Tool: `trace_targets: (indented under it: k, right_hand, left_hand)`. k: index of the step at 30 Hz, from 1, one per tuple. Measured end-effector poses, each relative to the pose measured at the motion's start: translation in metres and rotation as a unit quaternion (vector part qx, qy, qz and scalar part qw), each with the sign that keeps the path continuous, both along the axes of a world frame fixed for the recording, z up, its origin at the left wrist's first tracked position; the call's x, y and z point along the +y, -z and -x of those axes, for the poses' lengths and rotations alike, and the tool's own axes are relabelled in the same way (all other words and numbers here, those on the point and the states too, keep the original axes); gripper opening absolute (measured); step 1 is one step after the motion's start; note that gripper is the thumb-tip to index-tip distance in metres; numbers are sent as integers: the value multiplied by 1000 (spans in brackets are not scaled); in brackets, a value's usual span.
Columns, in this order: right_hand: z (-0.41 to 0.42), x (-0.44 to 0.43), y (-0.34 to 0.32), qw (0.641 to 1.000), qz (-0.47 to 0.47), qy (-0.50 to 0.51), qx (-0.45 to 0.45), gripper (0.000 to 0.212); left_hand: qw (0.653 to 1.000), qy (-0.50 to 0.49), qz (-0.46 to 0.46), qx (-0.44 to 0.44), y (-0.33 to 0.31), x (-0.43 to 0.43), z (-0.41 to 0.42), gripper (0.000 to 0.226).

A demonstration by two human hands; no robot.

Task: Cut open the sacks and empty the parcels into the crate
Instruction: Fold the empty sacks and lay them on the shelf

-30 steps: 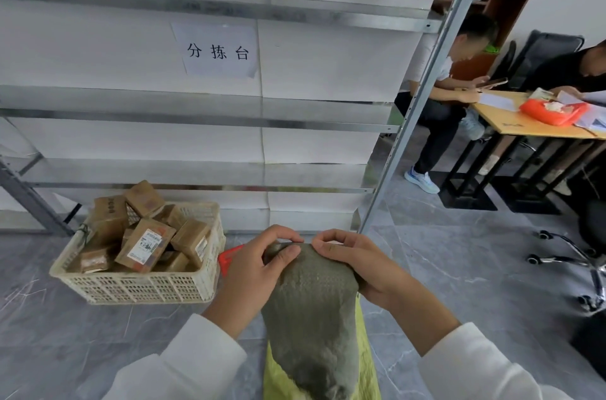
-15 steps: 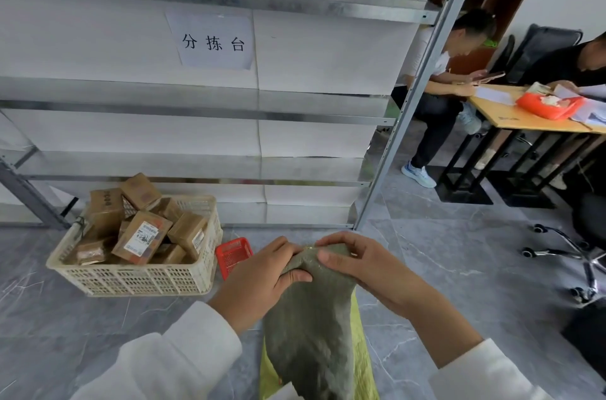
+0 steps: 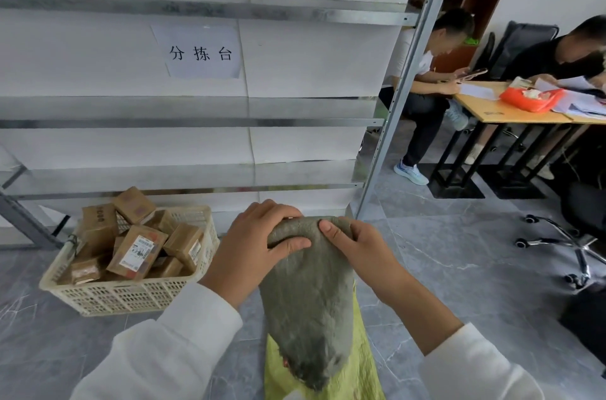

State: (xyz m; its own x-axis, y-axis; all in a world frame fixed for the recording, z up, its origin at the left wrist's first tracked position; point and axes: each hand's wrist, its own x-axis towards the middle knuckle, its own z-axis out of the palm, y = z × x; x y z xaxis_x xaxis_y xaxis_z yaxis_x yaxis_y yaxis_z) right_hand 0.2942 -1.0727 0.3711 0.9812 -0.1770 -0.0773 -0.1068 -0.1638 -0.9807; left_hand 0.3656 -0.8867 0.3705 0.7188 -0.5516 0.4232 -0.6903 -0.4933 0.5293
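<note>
Grey sack (image 3: 308, 301) held upright, near right of crate (image 3: 131, 298); top edge now bunched tighter than half second ago, gripped by left hand (image 3: 252, 245) and right hand (image 3: 357, 245), fingers curled over it. Yellow sack (image 3: 360, 367) seen beneath. Crate already heaped with parcels (image 3: 137, 249). Mouth possibly still sealed; cutting judged not yet begun

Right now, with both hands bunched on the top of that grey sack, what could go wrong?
1. The crate is already heaped with parcels above its rim; more tipped in may well tumble onto the floor.
2. The grey sack is apart from the crate, to its right, so parcels poured from here could miss.
3. The left hand and right hand both grip the sack's top; a cut made there would likely pass close to fingers.
</note>
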Motion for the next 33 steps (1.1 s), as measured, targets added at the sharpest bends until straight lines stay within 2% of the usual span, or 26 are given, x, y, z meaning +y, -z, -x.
trace_targets:
  k: [3, 5, 8, 10, 14, 16, 19, 23, 29, 31, 33]
  right_hand:
    - [-6, -1, -14, 990, -134, 36, 38, 28]
    - [-9, -1, -24, 975, -207, 39, 65, 32]
    - [-9, 2, -32, 967, -239, 14, 89, 34]
    - [-8, 4, -31, 973, -215, 4, 87, 30]
    - [0, 2, -27, 998, -50, -30, 11, 31]
    - [2, 0, -28, 995, 2, -89, -52, 43]
    - [1, 1, -30, 983, 87, -123, -106, 32]
    - [-10, 5, -38, 989, 84, -62, -107, 18]
    - [-24, 1, -53, 997, 59, -34, -35, 19]
    - [-24, 1, -53, 999, 21, -32, -19, 25]
    - [-22, 4, -52, 997, -71, -40, 6, 29]
  left_hand:
    - [999, -4, -11, -45, -11, -3, 8, 59]
    - [1000, 10, -22, -20, -16, -5, 11, 69]
    - [999, 11, -7, 39, -24, -8, 11, 63]
    - [998, 13, -14, 67, -26, -7, 9, 56]
    - [993, 6, 21, 115, -22, -3, 10, 36]
    - [989, 10, 38, 142, -23, -1, 11, 27]
    - [987, 33, 31, 152, -26, 1, 10, 22]
    - [995, 7, 48, 87, -34, 3, 0, 32]
    - [998, -20, 16, -51, -31, 4, -7, 48]
    - [992, -47, -25, -118, -26, 6, -3, 59]
    - [986, -48, -56, -147, -20, 9, -1, 67]
